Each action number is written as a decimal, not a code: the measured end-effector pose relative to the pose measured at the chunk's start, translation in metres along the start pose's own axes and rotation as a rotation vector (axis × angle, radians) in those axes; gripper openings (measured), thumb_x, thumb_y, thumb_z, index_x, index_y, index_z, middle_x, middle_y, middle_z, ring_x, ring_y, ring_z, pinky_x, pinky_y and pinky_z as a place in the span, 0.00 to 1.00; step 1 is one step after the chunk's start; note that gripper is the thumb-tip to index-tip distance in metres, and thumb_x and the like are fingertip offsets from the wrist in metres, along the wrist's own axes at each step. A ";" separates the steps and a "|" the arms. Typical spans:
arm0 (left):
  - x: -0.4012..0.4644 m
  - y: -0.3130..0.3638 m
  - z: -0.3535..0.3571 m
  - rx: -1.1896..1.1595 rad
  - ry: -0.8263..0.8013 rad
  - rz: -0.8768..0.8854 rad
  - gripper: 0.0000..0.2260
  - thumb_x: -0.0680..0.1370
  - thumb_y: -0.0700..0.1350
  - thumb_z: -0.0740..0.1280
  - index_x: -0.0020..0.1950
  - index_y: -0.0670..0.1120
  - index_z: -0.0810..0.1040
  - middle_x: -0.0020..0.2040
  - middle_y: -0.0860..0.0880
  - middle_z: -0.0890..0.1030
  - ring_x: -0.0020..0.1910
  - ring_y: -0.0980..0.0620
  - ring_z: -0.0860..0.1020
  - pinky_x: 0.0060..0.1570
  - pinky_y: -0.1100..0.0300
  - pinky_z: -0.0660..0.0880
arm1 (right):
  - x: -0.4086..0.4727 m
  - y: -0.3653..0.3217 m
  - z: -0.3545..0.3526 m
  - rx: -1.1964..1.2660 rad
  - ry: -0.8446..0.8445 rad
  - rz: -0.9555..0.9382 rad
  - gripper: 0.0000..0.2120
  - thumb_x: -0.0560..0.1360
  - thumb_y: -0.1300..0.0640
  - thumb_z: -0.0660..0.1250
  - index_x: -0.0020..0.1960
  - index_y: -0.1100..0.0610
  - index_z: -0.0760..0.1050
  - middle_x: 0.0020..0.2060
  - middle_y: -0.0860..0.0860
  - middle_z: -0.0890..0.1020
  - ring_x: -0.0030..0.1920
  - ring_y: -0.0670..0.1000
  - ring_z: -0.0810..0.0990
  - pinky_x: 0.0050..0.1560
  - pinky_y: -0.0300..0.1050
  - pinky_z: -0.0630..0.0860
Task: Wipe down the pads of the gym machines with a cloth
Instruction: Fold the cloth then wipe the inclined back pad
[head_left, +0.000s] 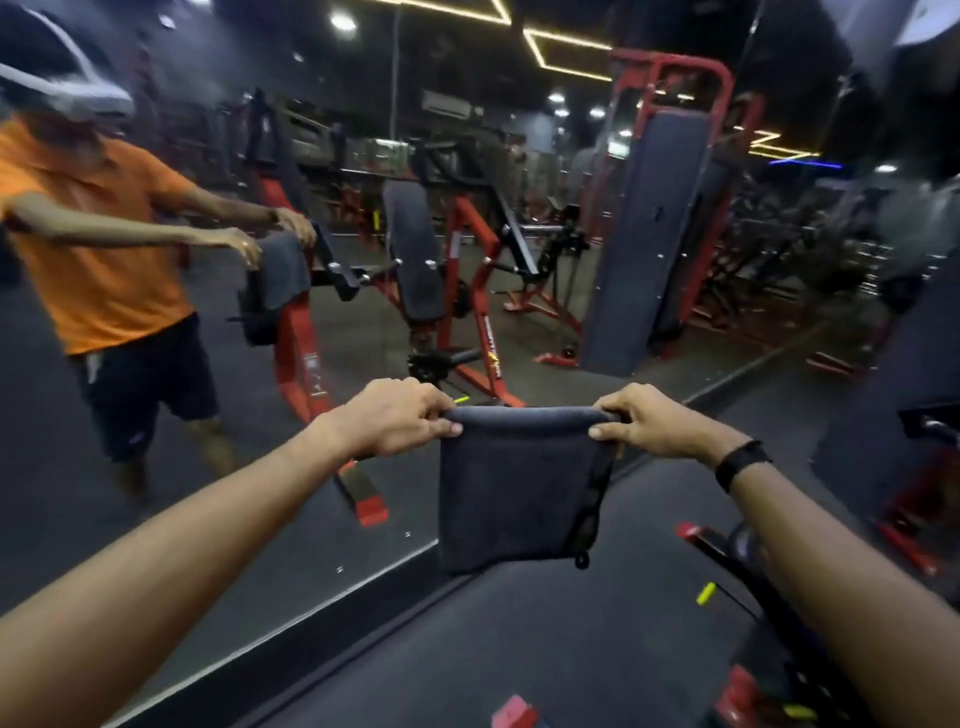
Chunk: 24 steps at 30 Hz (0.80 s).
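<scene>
Both forearms reach forward: left hand (395, 418) and right hand (652, 423) each pinch a top corner of the dark cloth (519, 483), which hangs folded below each grip (likely readied for wiping).

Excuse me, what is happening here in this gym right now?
A person holds a dark cloth up in front of them. The left hand and the right hand each grip a top corner, and the cloth hangs folded between them. It is not touching any pad yet. A wall mirror ahead reflects the person and red gym machines.
</scene>
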<state>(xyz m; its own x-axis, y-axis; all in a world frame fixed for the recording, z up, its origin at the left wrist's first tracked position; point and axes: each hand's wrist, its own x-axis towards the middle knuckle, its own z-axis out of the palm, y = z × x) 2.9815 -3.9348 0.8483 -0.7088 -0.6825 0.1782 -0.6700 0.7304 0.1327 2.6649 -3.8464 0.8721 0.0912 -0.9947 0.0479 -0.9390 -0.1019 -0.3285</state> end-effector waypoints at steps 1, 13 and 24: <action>0.019 -0.001 0.006 -0.009 0.002 0.029 0.13 0.82 0.59 0.62 0.46 0.50 0.75 0.35 0.58 0.73 0.51 0.46 0.79 0.43 0.56 0.64 | 0.003 0.013 -0.002 0.016 0.011 0.022 0.11 0.78 0.58 0.70 0.38 0.59 0.76 0.30 0.48 0.79 0.30 0.40 0.75 0.33 0.38 0.71; 0.317 0.055 0.018 0.004 0.072 0.345 0.12 0.81 0.60 0.62 0.44 0.54 0.75 0.42 0.54 0.80 0.52 0.46 0.81 0.41 0.55 0.68 | 0.052 0.194 -0.107 -0.003 0.226 0.281 0.13 0.80 0.57 0.69 0.38 0.60 0.74 0.32 0.49 0.78 0.31 0.39 0.78 0.32 0.32 0.68; 0.510 0.118 0.102 -0.059 -0.020 0.612 0.18 0.82 0.60 0.61 0.37 0.51 0.66 0.37 0.56 0.76 0.49 0.45 0.80 0.42 0.53 0.67 | 0.066 0.341 -0.130 -0.042 0.260 0.518 0.16 0.78 0.59 0.70 0.34 0.57 0.73 0.27 0.46 0.77 0.26 0.40 0.74 0.31 0.36 0.68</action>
<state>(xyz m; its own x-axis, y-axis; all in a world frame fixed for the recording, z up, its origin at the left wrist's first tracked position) 2.5182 -4.1989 0.8554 -0.9654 -0.1388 0.2207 -0.1273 0.9897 0.0655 2.3076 -3.9450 0.8854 -0.4628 -0.8779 0.1233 -0.8526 0.4027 -0.3331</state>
